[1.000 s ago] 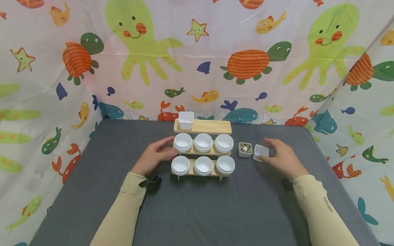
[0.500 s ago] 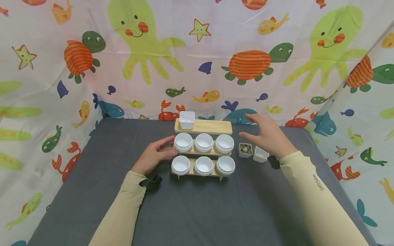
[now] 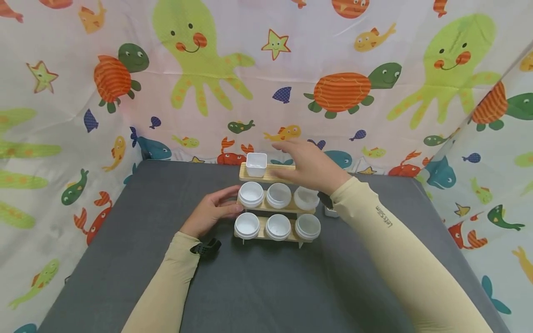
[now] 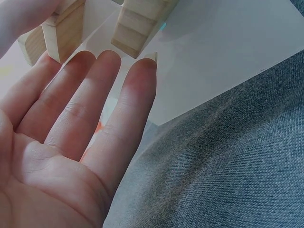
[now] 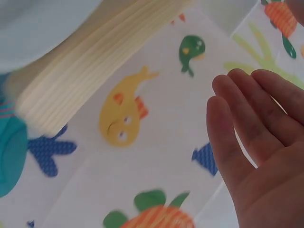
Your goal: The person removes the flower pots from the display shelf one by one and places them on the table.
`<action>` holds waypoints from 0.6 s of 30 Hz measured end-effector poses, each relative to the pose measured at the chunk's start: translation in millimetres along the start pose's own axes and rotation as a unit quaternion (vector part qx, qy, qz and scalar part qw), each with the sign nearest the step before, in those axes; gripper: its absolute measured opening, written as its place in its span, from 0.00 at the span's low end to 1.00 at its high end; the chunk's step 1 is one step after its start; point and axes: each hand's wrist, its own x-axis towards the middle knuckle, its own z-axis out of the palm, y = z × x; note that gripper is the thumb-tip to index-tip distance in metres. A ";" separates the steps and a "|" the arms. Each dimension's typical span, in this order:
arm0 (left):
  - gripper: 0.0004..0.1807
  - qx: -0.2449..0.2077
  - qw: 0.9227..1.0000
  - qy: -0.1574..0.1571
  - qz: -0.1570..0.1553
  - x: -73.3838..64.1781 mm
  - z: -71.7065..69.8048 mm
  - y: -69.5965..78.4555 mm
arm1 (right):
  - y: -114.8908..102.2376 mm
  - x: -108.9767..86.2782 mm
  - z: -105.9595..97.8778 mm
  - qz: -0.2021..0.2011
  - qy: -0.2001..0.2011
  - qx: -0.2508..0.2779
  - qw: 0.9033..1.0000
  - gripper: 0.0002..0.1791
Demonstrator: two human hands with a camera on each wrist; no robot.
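Note:
A three-tier stand with wooden shelves (image 3: 243,172) stands on the grey table cloth. A white square cup (image 3: 256,165) sits at the left of its top shelf. My left hand (image 3: 210,212) touches the stand's left side at the middle tier. In the left wrist view its fingers (image 4: 137,95) are straight, with their tips by the wooden shelf ends (image 4: 64,33). Above the right part of the top shelf hovers my right hand (image 3: 314,169), thumb and fingers apart and holding nothing. The right wrist view shows its straight fingers (image 5: 249,118) and a blurred pale shelf board (image 5: 95,71).
Several round white cups (image 3: 279,195) fill the lower two tiers. Right of the stand, a small white square pot (image 3: 331,212) is mostly hidden by my right forearm. A sea-animal curtain (image 3: 250,55) hangs behind the table, with more at both sides.
My right hand has moved from the square white cup on the table, up and left to the top shelf, carrying nothing. My left hand has stayed at the stand's left side.

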 end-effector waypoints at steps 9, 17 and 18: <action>0.39 0.001 1.000 -0.012 0.014 -1.5 1.5 0.5 | -14.0 25.4 15.8 -0.006 -0.030 -0.007 1.000 0.43; 0.38 -0.002 1.000 -0.009 0.012 -2.1 0.4 1.5 | -20.1 35.6 24.4 -0.026 -0.036 -0.019 0.999 0.40; 0.38 -0.003 1.000 -0.010 0.013 -2.1 0.2 1.7 | -20.9 36.5 25.1 -0.028 -0.038 -0.019 0.999 0.39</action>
